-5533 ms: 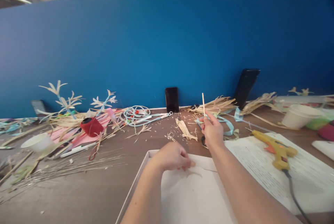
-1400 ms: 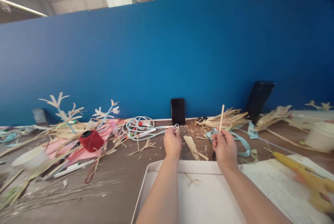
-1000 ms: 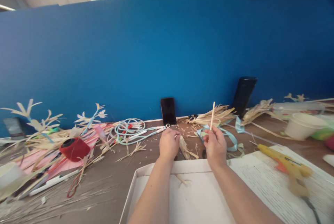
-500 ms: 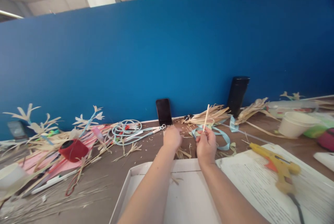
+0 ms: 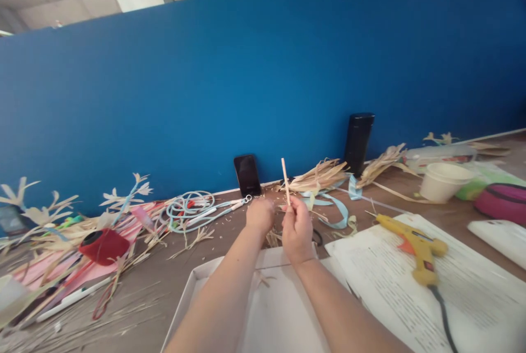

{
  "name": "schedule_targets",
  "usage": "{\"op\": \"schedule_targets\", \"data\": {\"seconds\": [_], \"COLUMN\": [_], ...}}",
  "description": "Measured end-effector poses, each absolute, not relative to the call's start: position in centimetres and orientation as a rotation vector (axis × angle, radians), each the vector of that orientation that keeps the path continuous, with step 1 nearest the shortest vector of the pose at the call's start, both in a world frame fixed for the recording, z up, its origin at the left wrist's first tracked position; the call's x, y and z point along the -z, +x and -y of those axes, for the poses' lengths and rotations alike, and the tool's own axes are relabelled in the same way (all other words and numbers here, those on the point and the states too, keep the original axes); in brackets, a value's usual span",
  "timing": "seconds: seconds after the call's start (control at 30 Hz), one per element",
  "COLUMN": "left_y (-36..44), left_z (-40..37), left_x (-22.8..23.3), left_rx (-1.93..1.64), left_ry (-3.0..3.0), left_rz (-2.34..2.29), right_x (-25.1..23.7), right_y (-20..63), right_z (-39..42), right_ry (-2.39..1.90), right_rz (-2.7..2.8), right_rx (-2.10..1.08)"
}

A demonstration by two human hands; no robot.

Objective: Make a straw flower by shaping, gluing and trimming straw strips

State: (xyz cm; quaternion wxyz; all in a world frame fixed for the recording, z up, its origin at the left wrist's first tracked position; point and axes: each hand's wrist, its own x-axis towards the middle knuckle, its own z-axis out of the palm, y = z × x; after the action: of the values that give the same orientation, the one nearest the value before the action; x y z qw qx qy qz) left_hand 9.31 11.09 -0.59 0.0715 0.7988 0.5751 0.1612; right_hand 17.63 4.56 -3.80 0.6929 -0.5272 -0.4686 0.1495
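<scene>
Two hands over the far edge of the white tray (image 5: 193, 309). Our right hand (image 5: 296, 227) pinches a thin stick (image 5: 285, 179) at its low end, upright, fingers closed on it. Left hand (image 5: 259, 215) just beside, curled over husk scraps (image 5: 272, 239); can't tell if it grips any. We judge the stick light, stiff, snappable, so hold low near the base. Right: glue gun (image 5: 415, 243) on paper (image 5: 472, 292). Far: ribbon (image 5: 337, 213), phone (image 5: 247, 175) against the blue wall (image 5: 263, 95).
</scene>
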Motion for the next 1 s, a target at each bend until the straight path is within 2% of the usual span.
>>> {"op": "schedule_targets", "data": {"seconds": [0.3,0.6,0.77,0.87,1.0], "left_y": [7.7,5.9,4.0,3.6,3.6], "left_z": [-9.6,-5.4,-3.9,-3.6,-2.6], "left_x": [0.1,-0.9,-0.4,-0.8,-2.1], "left_rx": [-0.520,-0.579,-0.774,-0.930,-1.000], "left_ry": [2.461,2.389,2.072,1.822,1.464], "left_rz": [-1.936,-1.777,-1.792,-1.580,-0.993], "right_x": [3.8,4.4,3.5,1.2,-3.4], "right_y": [17.1,16.5,15.5,15.3,15.8], "right_z": [-4.0,-3.0,-2.1,-2.7,-3.6], "right_ry": [-1.151,-1.123,-1.092,-1.073,-0.930], "right_rz": [1.095,1.168,1.182,1.105,0.931], "right_rx": [-0.231,-0.198,-0.199,-0.513,-1.269]}}
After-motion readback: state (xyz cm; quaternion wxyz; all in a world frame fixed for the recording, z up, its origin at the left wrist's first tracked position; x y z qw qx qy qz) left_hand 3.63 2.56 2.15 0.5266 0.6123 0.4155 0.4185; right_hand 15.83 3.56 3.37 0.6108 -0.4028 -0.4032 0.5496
